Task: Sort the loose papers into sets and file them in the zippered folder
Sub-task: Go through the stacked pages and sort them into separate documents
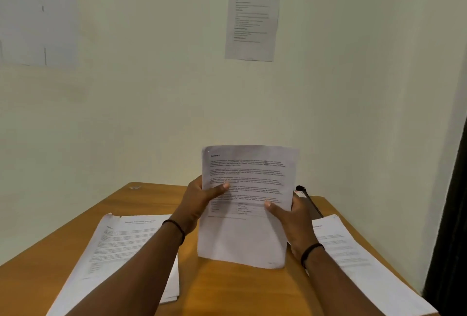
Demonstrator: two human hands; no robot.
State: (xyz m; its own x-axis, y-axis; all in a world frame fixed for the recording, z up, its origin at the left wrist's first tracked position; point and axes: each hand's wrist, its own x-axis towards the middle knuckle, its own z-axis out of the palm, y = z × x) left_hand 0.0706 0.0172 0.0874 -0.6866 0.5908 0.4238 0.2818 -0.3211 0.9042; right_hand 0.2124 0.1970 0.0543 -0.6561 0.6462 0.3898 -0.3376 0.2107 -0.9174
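A stack of printed sheets (246,176) stands upright with its bottom edge on the wooden table (227,290). My left hand (202,196) grips its left edge, thumb on the front page. My right hand (290,214) grips its right edge, thumb across the text. A pile of printed papers (121,247) lies flat on the table to the left, partly under my left forearm. Another paper pile (358,260) lies to the right. A dark object with a small label (308,202), possibly the folder, shows behind my right hand, mostly hidden.
The table stands against a pale wall in a corner. A sheet headed "WS 03" (252,12) is taped to the wall above. A dark vertical edge (452,214) runs down the far right.
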